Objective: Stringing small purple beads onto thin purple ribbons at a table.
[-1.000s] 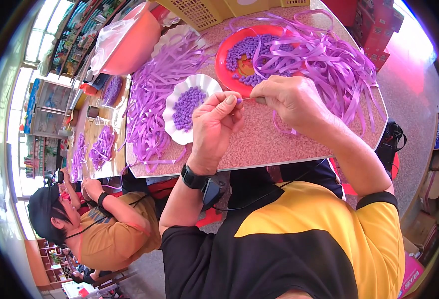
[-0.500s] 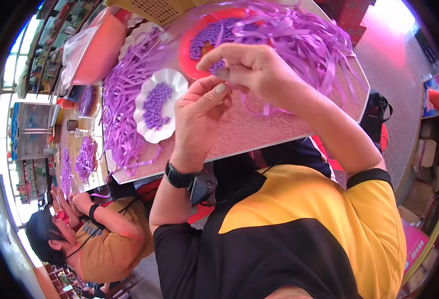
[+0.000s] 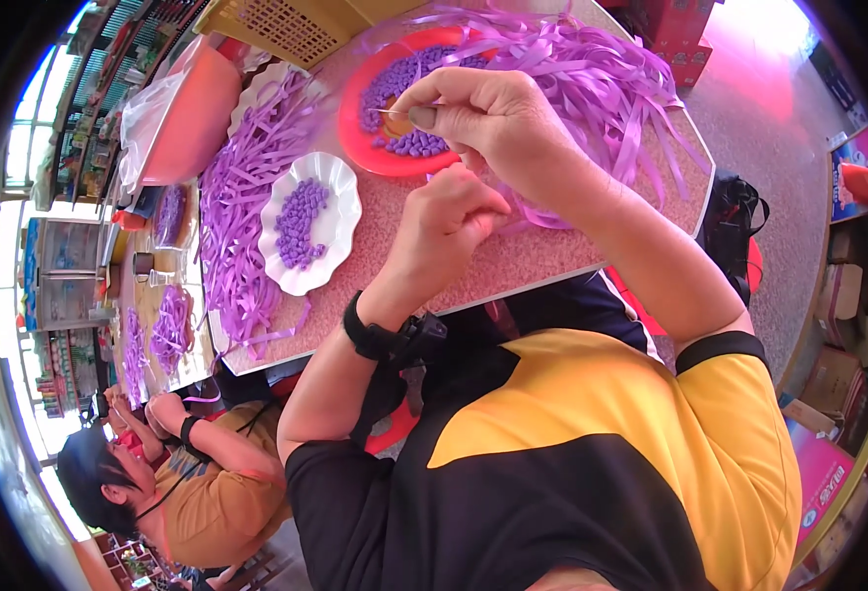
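Observation:
Over the orange-red bowl (image 3: 357, 141), my right hand (image 3: 508, 116) pinches a thin pale needle-like piece (image 3: 392, 110) between thumb and forefinger, its tip pointing left. Small purple pieces (image 3: 416, 146) lie in that bowl. Lower and a little left, my left hand (image 3: 444, 227) is closed with its fingers curled; what it grips, if anything, is hidden. A long heap of purple ribbons (image 3: 592, 89) spreads just beyond my right hand. To the left of my left hand stands a white scalloped dish (image 3: 340, 187) with more small purple pieces (image 3: 301, 222).
Another pile of purple ribbons (image 3: 232, 227) covers the table's (image 3: 375, 266) left side. A yellow basket (image 3: 296, 34) and a large orange-red tub (image 3: 193, 118) stand at the back. A co-worker (image 3: 198, 492) sits at the left by a second table with ribbon bundles (image 3: 171, 325).
My hands have come apart: the left has dropped lower and right, its fingers curling in. The right has shifted slightly left, and the needle-like piece now shows in its fingertips.

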The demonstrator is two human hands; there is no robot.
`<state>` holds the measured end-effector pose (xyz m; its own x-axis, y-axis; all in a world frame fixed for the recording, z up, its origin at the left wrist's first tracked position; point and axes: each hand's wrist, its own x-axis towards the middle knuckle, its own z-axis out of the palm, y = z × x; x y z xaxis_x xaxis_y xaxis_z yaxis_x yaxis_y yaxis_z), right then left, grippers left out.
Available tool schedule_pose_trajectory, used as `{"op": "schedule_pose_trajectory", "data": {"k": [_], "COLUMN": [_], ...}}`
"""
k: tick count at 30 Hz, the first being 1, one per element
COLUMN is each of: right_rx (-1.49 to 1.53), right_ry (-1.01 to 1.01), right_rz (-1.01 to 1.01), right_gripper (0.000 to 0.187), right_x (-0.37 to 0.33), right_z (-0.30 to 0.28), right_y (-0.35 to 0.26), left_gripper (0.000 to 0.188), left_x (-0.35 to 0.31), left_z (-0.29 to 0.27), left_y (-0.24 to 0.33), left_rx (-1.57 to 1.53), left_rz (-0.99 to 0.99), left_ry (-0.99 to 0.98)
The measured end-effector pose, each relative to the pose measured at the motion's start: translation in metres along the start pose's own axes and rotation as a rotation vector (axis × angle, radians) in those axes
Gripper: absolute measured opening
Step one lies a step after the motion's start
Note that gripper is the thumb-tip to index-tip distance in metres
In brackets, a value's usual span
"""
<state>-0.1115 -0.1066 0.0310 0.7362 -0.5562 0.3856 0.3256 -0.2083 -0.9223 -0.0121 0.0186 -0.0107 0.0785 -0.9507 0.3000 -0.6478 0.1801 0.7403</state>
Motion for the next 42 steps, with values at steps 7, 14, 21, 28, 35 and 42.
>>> {"op": "schedule_pose_trajectory", "data": {"k": [7, 14, 21, 28, 35, 42], "right_rx": [-0.038, -0.036, -0.372, -0.766, -0.909, -0.928], "right_ry": [0.081, 0.074, -0.093, -0.179, -0.133, -0.159], "right_rz": [-0.029, -0.002, -0.07, -0.34, -0.491, -0.558], "right_gripper": [0.015, 0.014, 0.016, 0.021, 0.024, 0.021], "right_x": [0.003, -0.001, 0.006, 0.016, 0.018, 0.017], "right_z": [-0.004, -0.003, -0.014, -0.02, -0.019, -0.022], "right_y": [0.002, -0.005, -0.017, -0.012, 0.001, 0.004], "left_gripper": [0.008, 0.014, 0.014, 0.01, 0.008, 0.009], "left_x": [0.006, 0.018, 0.014, 0.012, 0.009, 0.009], "left_z": [-0.022, -0.041, -0.039, -0.045, -0.042, -0.039], "left_y": [0.024, 0.002, -0.009, -0.014, -0.015, -0.009], "left_rx": [-0.53, -1.259, -1.318, -1.337, -1.295, -1.233], "left_rz": [-0.141, -0.092, -0.227, -0.296, -0.372, -0.429], "left_ry": [0.312, 0.289, 0.349, 0.321, 0.325, 0.342]}}
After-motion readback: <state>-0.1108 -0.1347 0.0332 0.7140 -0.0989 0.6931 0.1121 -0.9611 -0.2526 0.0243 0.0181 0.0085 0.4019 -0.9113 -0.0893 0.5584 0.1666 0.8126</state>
